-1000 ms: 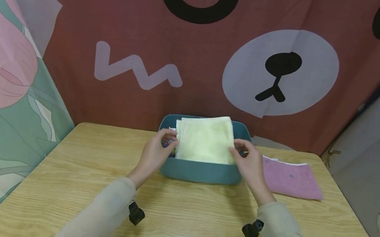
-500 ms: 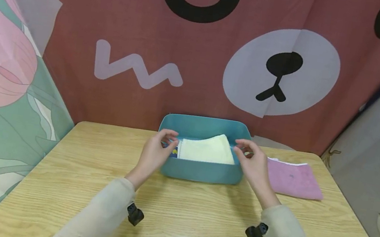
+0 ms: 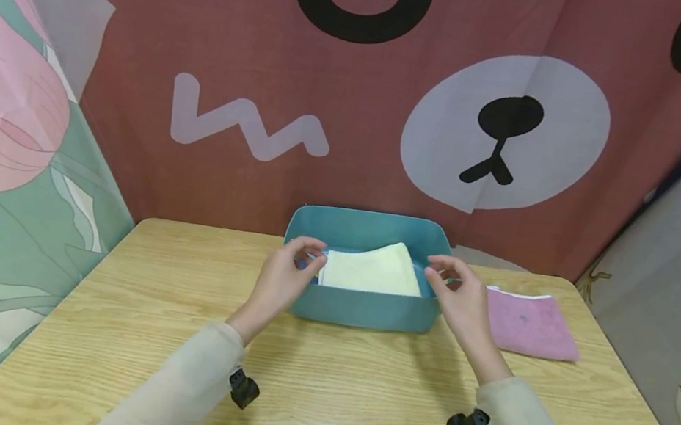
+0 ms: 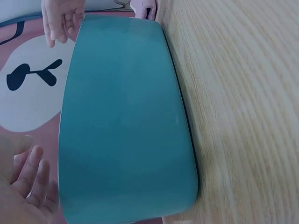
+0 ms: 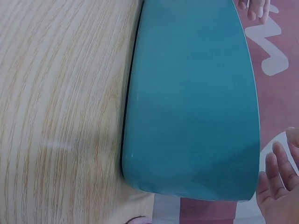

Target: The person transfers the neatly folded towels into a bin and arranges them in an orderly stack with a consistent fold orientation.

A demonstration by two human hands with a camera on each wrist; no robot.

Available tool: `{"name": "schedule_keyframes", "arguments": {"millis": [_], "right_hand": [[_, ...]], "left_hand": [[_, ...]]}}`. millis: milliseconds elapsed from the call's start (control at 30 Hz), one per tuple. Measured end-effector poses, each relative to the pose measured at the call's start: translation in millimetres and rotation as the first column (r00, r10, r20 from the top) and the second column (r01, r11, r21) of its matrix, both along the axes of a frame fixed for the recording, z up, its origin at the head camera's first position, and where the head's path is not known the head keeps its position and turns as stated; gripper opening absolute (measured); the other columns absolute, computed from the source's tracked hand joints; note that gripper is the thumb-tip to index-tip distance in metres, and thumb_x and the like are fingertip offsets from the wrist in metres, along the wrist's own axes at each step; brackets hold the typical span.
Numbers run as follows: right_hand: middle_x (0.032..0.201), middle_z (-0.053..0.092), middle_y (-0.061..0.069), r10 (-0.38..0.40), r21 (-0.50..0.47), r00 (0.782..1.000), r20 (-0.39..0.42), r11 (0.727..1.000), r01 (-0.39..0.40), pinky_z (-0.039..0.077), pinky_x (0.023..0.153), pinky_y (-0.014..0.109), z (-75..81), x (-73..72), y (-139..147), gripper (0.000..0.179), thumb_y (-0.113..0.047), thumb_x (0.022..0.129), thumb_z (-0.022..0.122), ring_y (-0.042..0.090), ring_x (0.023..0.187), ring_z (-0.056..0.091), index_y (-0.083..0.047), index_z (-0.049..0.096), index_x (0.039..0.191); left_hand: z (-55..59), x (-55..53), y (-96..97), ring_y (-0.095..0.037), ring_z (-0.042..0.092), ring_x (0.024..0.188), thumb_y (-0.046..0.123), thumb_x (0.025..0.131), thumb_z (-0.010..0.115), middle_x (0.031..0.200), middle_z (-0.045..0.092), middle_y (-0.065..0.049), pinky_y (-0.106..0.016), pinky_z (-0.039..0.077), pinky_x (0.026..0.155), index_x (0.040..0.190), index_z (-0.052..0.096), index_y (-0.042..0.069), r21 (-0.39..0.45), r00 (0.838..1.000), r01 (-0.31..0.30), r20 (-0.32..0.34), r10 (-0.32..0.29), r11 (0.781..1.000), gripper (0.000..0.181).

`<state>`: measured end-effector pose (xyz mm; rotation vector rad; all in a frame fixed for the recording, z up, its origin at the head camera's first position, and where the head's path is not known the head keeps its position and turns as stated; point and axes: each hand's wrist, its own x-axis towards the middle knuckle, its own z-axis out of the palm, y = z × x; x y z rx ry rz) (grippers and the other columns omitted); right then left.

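Observation:
A folded pale yellow cloth [image 3: 374, 270] lies inside a teal bin [image 3: 361, 310] in the head view, one back corner raised. My left hand [image 3: 278, 281] hovers over the bin's left end, fingers loosely bent and holding nothing. Over the right end is my right hand [image 3: 464, 306], also without anything in its fingers. Both wrist views face the outer wall of the teal bin [image 4: 121, 116], which hides the cloth. In the right wrist view, my right hand [image 5: 282, 184] has its fingers spread beside the rim. Something dark blue shows partly behind my left fingers.
A folded pink cloth [image 3: 533, 326] with a white edge lies on the wooden table [image 3: 314, 379], right of the bin. Close behind the bin hangs a brown-red curtain [image 3: 224, 187] with a bear print.
The yellow cloth has gone from being held up between both hands to lying down in the bin. Both hands have let go of it, and my right hand has drifted slightly right.

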<state>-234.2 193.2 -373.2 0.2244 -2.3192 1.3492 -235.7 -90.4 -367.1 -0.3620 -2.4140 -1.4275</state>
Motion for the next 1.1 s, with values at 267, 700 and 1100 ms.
{"name": "schedule_keyframes", "arguments": {"millis": [267, 700, 1100], "right_hand": [[0.113, 0.068, 0.014, 0.017, 0.017, 1.000, 0.000, 1.000, -0.017, 0.045, 0.074, 0.018, 1.2, 10.9, 5.0, 0.021, -0.013, 0.095, 0.068, 0.012, 0.087, 0.057, -0.001, 0.070, 0.112], [0.094, 0.067, 0.012, 0.028, 0.032, 0.999, -0.043, 0.999, -0.027, 0.046, 0.072, 0.013, -2.8, 29.0, 23.1, 0.020, -0.011, 0.095, 0.068, 0.003, 0.083, 0.057, 0.001, 0.070, 0.110], [0.105, 0.069, 0.014, -0.011, 0.057, 0.999, -0.038, 0.998, 0.013, 0.045, 0.073, 0.013, -4.3, 42.1, 38.3, 0.018, -0.010, 0.094, 0.069, -0.001, 0.086, 0.056, 0.000, 0.071, 0.110]], "left_hand": [[1.1, 5.2, 4.1, -0.015, 0.061, 0.082, 0.011, 0.094, 0.069, 0.092, 0.068, 0.000, -0.036, 0.051, 0.081, 0.111, 0.069, 0.010, -0.015, 0.999, 0.026, -0.019, -0.027, 1.000, 0.017], [3.6, 20.0, 11.0, -0.012, 0.061, 0.084, 0.011, 0.093, 0.070, 0.093, 0.068, 0.004, -0.031, 0.052, 0.072, 0.111, 0.070, 0.013, -0.064, 0.999, 0.051, 0.003, -0.051, 0.997, 0.017], [5.1, 33.4, 24.6, -0.016, 0.062, 0.083, 0.009, 0.093, 0.070, 0.097, 0.070, 0.000, -0.042, 0.053, 0.078, 0.107, 0.071, 0.010, -0.048, 0.995, 0.099, -0.025, -0.100, 0.994, 0.014]]}}
